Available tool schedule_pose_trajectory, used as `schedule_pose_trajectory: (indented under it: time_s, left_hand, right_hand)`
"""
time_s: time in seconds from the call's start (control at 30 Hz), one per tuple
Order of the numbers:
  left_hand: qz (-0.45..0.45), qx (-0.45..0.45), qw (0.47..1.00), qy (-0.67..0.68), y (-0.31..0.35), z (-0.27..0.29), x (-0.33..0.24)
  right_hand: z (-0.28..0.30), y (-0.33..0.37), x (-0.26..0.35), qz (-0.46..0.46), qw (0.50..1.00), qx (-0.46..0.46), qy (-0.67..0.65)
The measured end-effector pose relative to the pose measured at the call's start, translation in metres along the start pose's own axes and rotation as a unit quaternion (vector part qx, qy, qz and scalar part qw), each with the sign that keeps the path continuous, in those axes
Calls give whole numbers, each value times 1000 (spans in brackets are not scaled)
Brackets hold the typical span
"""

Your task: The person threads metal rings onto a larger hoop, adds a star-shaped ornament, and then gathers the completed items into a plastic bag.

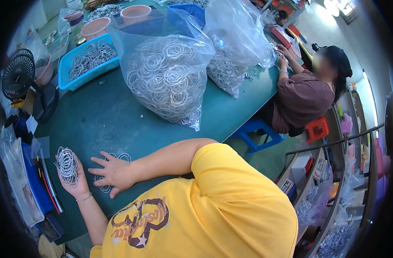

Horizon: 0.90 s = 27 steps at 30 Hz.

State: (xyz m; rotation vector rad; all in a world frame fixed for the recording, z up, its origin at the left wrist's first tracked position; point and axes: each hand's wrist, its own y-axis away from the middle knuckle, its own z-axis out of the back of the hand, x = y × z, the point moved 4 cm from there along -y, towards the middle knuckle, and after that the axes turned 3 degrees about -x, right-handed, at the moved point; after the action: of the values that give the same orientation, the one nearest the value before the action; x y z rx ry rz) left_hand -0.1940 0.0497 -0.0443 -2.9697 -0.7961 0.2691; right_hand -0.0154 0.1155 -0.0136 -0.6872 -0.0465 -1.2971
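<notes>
My left hand [79,185] is turned palm up beside the table's near left edge. A loose heap of thin silver metal rings [68,167] lies in its palm, with the fingers cupped beneath and partly hidden. To the right of it, my right hand [115,172] is palm down with its fingers spread wide. More silver rings [121,156] lie on the green table [97,116] under and around this hand, partly covered by it.
Beyond my hands stands a large clear bag of rings [164,77], with a second bag [228,64] behind it. A blue basket [63,81] of metal pieces sits far left, near a black fan [18,74]. Across the table's right side a person [306,94] handles small parts.
</notes>
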Motion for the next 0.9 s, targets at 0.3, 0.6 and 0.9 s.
schedule_pose_trajectory:
  time_s: [0.3, 0.6, 0.9]
  left_hand:
    - [-43, -168, 985, 18, 10, -27, 22]
    - [41, -158, 985, 49, 24, -22, 52]
    - [79, -150, 984, 54, 18, -19, 71]
  right_hand:
    - [16, -17, -43, 18, 993, -104, 42]
    - [73, -78, -22, -92, 915, -363, -150]
    - [73, -73, -31, -30, 953, -260, -151]
